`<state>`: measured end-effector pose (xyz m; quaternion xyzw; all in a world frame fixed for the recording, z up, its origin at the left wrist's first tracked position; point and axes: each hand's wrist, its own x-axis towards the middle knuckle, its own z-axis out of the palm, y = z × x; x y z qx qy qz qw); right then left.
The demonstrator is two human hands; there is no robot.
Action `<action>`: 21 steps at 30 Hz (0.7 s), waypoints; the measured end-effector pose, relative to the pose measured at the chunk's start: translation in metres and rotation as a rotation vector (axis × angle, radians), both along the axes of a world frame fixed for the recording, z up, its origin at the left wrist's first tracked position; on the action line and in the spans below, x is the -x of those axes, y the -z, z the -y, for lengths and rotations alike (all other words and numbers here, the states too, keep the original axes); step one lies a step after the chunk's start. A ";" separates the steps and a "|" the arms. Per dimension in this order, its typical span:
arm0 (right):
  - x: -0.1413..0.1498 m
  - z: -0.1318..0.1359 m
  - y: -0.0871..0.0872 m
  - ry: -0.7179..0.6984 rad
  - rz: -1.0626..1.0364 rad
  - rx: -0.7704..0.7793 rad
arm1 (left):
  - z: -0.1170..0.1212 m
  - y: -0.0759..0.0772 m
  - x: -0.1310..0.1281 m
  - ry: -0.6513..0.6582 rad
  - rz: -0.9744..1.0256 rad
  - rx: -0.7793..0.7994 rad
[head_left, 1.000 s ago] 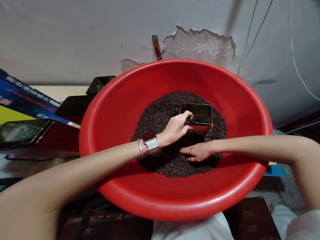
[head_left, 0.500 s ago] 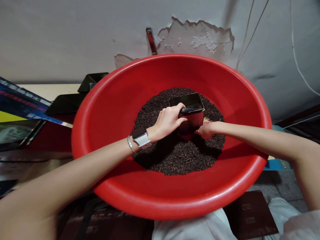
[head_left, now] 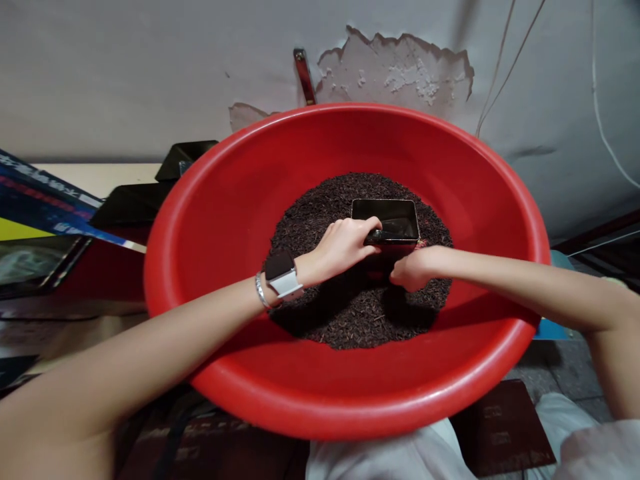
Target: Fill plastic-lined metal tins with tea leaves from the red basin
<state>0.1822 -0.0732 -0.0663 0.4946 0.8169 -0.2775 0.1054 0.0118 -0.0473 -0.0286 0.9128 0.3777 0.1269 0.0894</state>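
Observation:
A rectangular tin (head_left: 385, 212), open at the top, with a dark inside and a reddish outside, stands nearly upright over a heap of dark dried leaves (head_left: 350, 320) that look like loose tea. My left hand (head_left: 347, 247), wearing a watch and a bracelet, grips the near left rim, thumb outside and fingers over the edge. A black strip runs along the rim by those fingers. Curled closed, my right hand (head_left: 417, 267) is against the tin's lower right side; its fingertips are partly in shadow. The leaves lie in a big red basin (head_left: 345, 407).
Left of the basin are dark open containers (head_left: 133, 205) and a blue printed box (head_left: 55, 193). A maroon box (head_left: 500, 427) is below at right, beside my legs. Behind is a wall (head_left: 150, 67) with peeling paint and hanging cords.
The tin has shifted slightly right and toward me, and its top has levelled out. Both hands have moved with it, the right one now curled nearer its front.

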 end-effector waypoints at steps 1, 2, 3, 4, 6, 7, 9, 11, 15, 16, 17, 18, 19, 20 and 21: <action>-0.005 -0.004 -0.021 -0.048 0.015 0.061 | 0.000 -0.002 0.000 0.016 0.003 0.014; -0.010 -0.008 -0.042 -0.198 0.034 0.238 | 0.000 -0.004 0.001 0.023 0.016 0.034; -0.015 -0.012 -0.063 -0.285 -0.004 0.367 | -0.001 -0.007 0.002 0.021 0.041 0.057; -0.020 -0.016 -0.082 -0.299 -0.074 0.419 | -0.003 -0.011 0.003 0.013 0.080 0.077; -0.029 -0.023 -0.107 -0.241 -0.213 0.355 | -0.008 -0.017 0.005 -0.033 0.200 0.073; -0.031 -0.027 -0.113 -0.178 -0.280 0.241 | -0.011 -0.018 0.007 -0.070 0.264 0.048; -0.033 -0.031 -0.113 -0.066 -0.352 -0.038 | -0.020 -0.018 0.009 -0.147 0.348 -0.001; -0.030 -0.034 -0.101 -0.039 -0.331 -0.208 | -0.031 -0.011 0.011 -0.197 0.356 0.037; -0.020 -0.031 -0.083 -0.139 -0.216 -0.232 | -0.047 0.005 0.014 -0.202 0.272 0.281; -0.018 -0.029 -0.083 -0.145 -0.219 -0.249 | -0.049 0.007 0.014 -0.200 0.258 0.315; -0.018 -0.028 -0.084 -0.138 -0.237 -0.275 | -0.050 0.007 0.015 -0.204 0.250 0.330; -0.018 -0.027 -0.087 -0.123 -0.268 -0.302 | -0.050 0.007 0.015 -0.210 0.247 0.332; -0.019 -0.026 -0.090 -0.105 -0.306 -0.328 | -0.049 0.006 0.015 -0.219 0.243 0.326; -0.020 -0.025 -0.093 -0.088 -0.344 -0.349 | -0.048 0.004 0.015 -0.228 0.238 0.316; -0.021 -0.025 -0.096 -0.075 -0.376 -0.362 | -0.046 0.001 0.014 -0.234 0.230 0.308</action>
